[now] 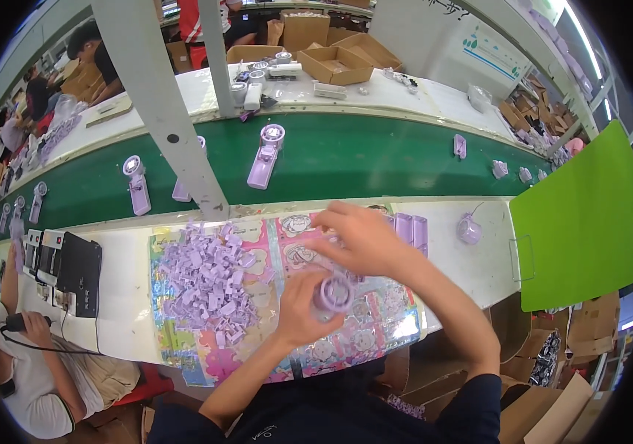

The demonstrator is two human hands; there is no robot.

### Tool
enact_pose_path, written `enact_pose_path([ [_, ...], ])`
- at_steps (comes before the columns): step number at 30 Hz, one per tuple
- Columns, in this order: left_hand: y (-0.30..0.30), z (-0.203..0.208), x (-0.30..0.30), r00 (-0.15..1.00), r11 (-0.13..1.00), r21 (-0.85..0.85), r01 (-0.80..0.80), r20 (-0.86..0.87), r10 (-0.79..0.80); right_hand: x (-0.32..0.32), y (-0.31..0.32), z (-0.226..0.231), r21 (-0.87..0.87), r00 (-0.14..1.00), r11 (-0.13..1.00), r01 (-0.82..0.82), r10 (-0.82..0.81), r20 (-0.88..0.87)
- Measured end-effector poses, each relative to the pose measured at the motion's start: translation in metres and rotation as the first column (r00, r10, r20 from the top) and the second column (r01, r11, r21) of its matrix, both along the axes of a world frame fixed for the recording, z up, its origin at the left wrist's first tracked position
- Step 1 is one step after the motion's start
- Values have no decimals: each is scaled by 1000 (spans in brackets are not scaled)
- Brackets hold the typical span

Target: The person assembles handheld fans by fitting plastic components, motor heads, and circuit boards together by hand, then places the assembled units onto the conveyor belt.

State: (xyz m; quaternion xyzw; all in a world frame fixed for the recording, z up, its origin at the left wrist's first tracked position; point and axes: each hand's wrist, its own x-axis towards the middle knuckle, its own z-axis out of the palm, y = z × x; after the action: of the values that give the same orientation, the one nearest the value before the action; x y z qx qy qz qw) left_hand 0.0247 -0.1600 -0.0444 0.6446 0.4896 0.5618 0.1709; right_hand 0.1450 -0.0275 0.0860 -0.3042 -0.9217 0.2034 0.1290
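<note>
My left hand (303,309) is closed round a lilac round fan part (334,294) with a ringed face, held above the patterned mat in front of me. Just beyond it hovers my right hand (367,238), its fingers apart and bent toward the left; I see nothing gripped in them. A wide heap of small lilac plastic pieces (209,277) covers the mat (220,362) left of my hands. Behind my right wrist lie lilac elongated shells (411,231), partly hidden by the arm.
Beyond the table runs a green conveyor belt (376,152) carrying lilac handheld fan bodies (263,157). A pale post (172,118) rises at its near edge. Black devices (78,274) stand at left, beside a seated co-worker (43,370). A green panel (579,229) borders the right; a lilac rounded part (469,229) lies nearby.
</note>
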Motion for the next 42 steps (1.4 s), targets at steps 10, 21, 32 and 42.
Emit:
enact_pose_path([
  [10,-49,-39,-15,976,967,-240,82,-176,-126,-71,-40,-127,191,961,944,-269,250,121],
  [21,-51,-39,-14,986,976,-199,84,-128,-111,-37,-23,-96,-39,994,996,-80,77,-83],
  [32,-40,-30,-10,996,982,-169,-83,-45,77,46,-71,-73,-327,937,937,123,-219,-273],
  [42,-42,-26,-11,994,993,-91,-75,-80,68,47,-89,-82,-221,974,965,139,-174,-148],
])
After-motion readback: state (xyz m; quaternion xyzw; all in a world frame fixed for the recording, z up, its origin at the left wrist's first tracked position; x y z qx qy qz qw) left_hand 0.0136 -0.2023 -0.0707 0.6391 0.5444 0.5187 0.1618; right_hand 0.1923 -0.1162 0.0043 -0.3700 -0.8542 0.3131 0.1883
